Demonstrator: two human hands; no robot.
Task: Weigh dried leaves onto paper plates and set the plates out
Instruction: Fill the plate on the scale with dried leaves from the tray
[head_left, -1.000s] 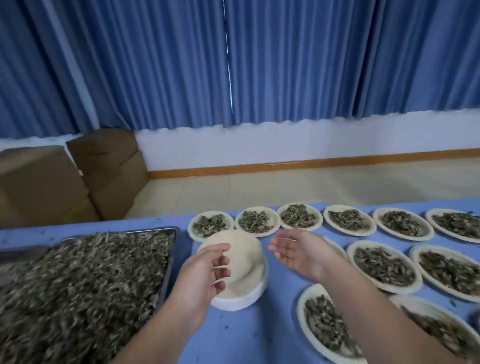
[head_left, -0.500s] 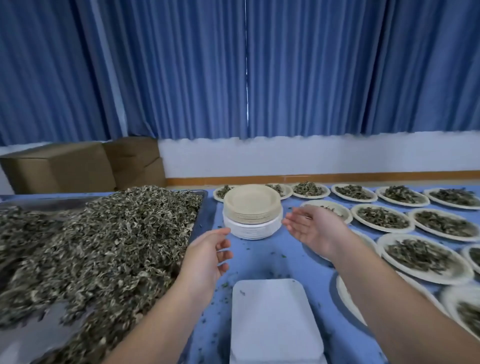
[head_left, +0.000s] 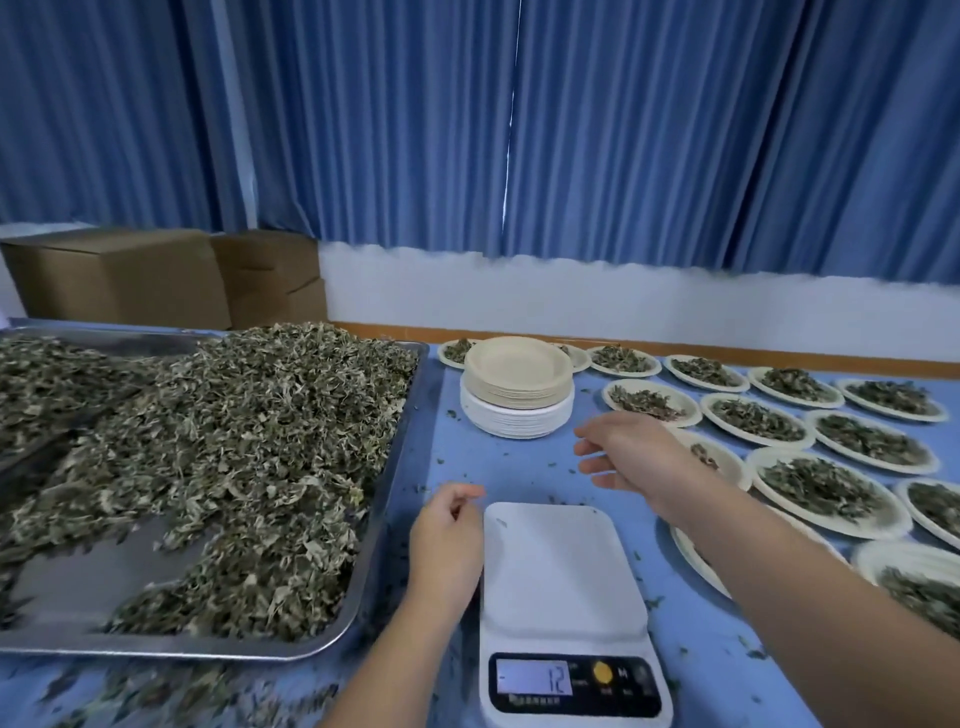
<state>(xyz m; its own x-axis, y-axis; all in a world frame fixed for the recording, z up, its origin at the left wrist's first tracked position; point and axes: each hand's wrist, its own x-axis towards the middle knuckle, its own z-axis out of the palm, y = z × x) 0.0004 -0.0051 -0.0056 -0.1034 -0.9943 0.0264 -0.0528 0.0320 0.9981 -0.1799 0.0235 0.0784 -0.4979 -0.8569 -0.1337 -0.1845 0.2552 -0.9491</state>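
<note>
Scale stood bare; left hand loosely curled, empty; right hand spread open near plate stack; step judged between portions, fresh plate wanted on scale next.

The scene is lit evenly, with a cool blue cast. A thin line of daylight is seen between the curtains. Only faint shadows are cast on the desk. Edges are bowed by the wide lens; loose leaves at lower left are blurred.
</note>
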